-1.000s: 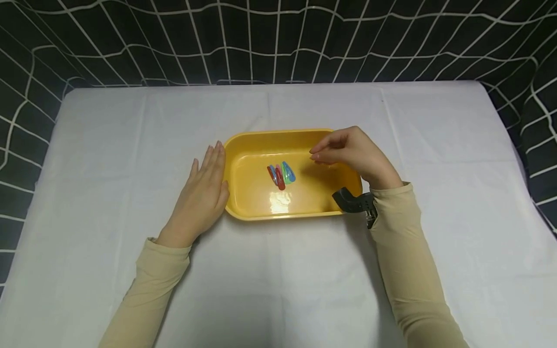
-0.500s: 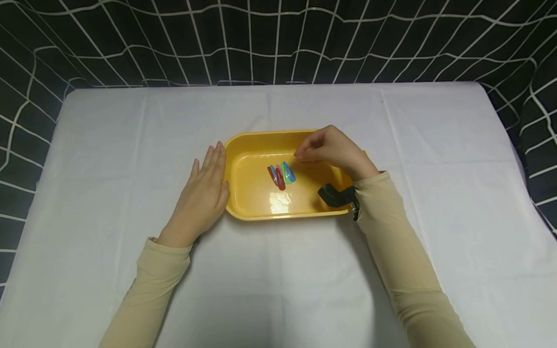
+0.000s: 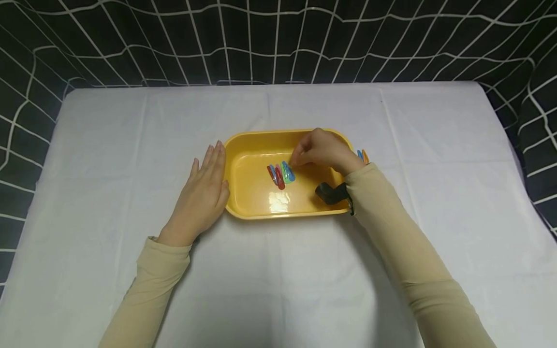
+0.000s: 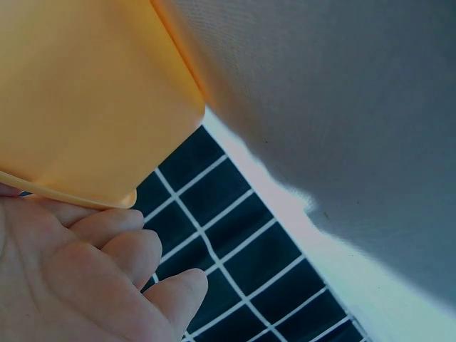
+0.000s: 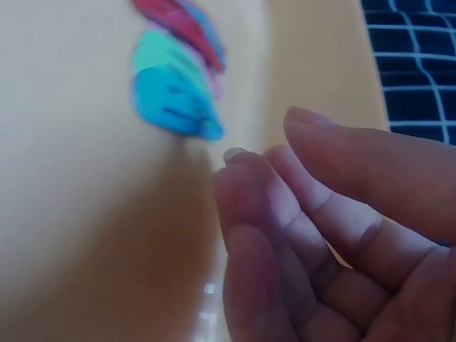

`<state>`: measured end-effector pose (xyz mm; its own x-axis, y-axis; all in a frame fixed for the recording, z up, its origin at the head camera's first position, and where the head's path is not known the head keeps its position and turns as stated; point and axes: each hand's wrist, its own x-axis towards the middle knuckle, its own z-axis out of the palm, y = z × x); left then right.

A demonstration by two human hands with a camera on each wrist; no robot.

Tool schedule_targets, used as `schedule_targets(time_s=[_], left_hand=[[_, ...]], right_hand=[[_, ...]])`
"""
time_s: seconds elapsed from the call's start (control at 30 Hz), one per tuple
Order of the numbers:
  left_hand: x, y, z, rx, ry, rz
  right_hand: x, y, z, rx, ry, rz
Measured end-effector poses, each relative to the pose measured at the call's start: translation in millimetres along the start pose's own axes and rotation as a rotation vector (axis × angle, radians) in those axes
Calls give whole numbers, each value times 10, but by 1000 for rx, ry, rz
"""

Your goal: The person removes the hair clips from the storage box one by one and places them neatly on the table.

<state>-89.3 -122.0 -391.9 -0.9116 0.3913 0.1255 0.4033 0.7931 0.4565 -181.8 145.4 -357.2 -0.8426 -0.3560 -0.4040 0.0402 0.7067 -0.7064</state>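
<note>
Nearest us, the left hand (image 3: 196, 198) lies flat, fingers straight, against the left end of a glossy yellow plastic tray (image 3: 261, 217), set between the left and right edges of the white-cloth-covered bench (image 3: 243, 285). In deeper, here's the right hand (image 3: 326, 151) over the tray, fingers curved, gripping nothing, just beside the shiny blue teardrop-shaped clip (image 3: 288, 172) that ends a tight row of small red, blue, pink and green clips (image 3: 280, 180) on the tray floor. Featherlight, I'd say, stiff, probably slippery: pinch it across its long sides. Towards the bench's right edge, outside the tray, a blue clip (image 3: 359, 154) and an orange clip (image 3: 365, 155) peek past the sleeve (image 3: 387, 217). Far edge: white netting (image 3: 275, 54) against black. Now, from the head, fingertips seem to meet that clip; the right wrist view reveals a gap, thumb and fingers apart. Only the left wrist view gives us the left palm.
</note>
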Motion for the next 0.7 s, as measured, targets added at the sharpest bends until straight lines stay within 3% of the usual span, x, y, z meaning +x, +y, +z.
schedule_targets(time_s=[0.2,0.7], left_hand=[[-5,-8,4,0,2,3],[3,19,-18,-7,0,-2]], right_hand=[[51,20,68,-124,-22,0],[55,-31,153,-279,-12,-32]])
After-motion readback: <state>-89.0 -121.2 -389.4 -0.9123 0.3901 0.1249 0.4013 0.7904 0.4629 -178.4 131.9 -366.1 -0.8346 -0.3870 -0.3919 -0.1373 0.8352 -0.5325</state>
